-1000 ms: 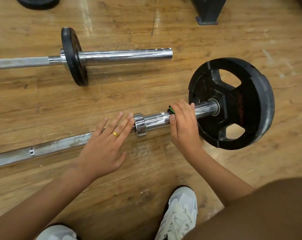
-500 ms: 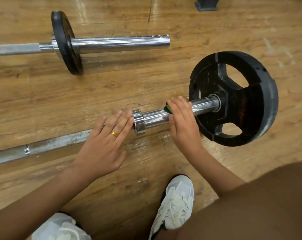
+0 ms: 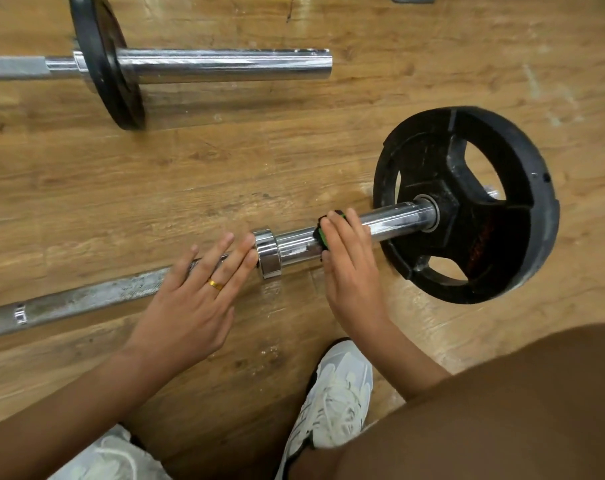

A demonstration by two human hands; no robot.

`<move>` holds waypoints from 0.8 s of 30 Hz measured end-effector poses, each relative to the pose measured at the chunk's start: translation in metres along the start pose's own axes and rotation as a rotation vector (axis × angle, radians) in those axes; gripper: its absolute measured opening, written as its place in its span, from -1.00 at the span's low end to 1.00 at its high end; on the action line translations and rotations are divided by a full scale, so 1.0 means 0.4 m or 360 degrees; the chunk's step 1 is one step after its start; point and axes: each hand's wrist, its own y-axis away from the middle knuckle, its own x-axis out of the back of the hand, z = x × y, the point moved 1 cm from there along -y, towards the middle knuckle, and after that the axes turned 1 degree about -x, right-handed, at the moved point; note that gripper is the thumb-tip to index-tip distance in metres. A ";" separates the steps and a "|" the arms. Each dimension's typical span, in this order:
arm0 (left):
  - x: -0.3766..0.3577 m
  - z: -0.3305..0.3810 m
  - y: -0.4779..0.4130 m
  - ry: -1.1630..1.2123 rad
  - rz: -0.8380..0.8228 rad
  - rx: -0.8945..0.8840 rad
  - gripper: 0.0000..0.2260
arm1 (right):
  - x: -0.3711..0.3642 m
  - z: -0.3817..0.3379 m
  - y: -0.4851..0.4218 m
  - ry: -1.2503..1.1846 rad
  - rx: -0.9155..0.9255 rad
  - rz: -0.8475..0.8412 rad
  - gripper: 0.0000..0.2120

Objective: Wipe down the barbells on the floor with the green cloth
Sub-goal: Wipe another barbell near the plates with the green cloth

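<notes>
My right hand (image 3: 353, 268) is curled over the chrome sleeve of the near steel barbell (image 3: 394, 218), gripping the folded green cloth (image 3: 323, 237) against the metal. Only a dark-edged green strip of the cloth shows past my fingertips, on the side towards the collar. The hand sits about midway along the sleeve, between the thick chrome collar (image 3: 268, 252) and the big black weight plate with three cut-out openings (image 3: 429, 161), touching neither.

My left hand (image 3: 190, 299) lies flat and spread on the dull, speckled shaft of the same barbell, fingers straight, holding nothing. The fingertips reach up to the collar and appear to touch it. There is a gold ring (image 3: 216, 284) on one finger.

This barbell runs across the wooden plank floor (image 3: 225, 161) from lower left to the plate at the right. The plate stands upright on its edge on the floor.

A second steel barbell (image 3: 225, 65) lies farther from me, well apart from the first and roughly parallel to it. A thin black plate (image 3: 107, 64) sits on its sleeve, and the rest of the sleeve is bare chrome.

Below my hands are my white laced sneaker (image 3: 332, 400), the other sneaker (image 3: 110, 455) at the bottom edge, and my brown-clad thigh (image 3: 484, 410).
</notes>
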 end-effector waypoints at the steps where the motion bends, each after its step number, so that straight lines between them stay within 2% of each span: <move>1: 0.000 0.004 0.003 -0.0005 0.0010 0.0001 -0.29 | 0.005 0.008 -0.001 0.0007 -0.0014 0.0011 -0.58; 5: 0.002 0.021 0.010 -0.0028 0.0022 0.0007 -0.33 | 0.018 0.008 0.007 -0.0063 -0.0238 0.0127 -0.61; 10: 0.003 0.035 0.025 -0.0035 0.0029 -0.0013 -0.34 | 0.018 -0.010 0.012 -0.0030 -0.0014 -0.0029 -0.60; 14: 0.008 0.044 0.030 -0.0048 0.0010 -0.0013 -0.33 | 0.026 0.003 0.003 -0.0110 -0.0292 0.0129 -0.65; 20: 0.019 0.043 0.031 -0.0014 -0.0026 -0.0008 -0.30 | 0.003 -0.040 0.012 -0.0074 0.0022 -0.0025 -0.64; 24: 0.025 0.034 0.024 0.0049 -0.0053 -0.0001 -0.31 | 0.019 -0.003 -0.001 -0.0082 -0.0210 0.0110 -0.66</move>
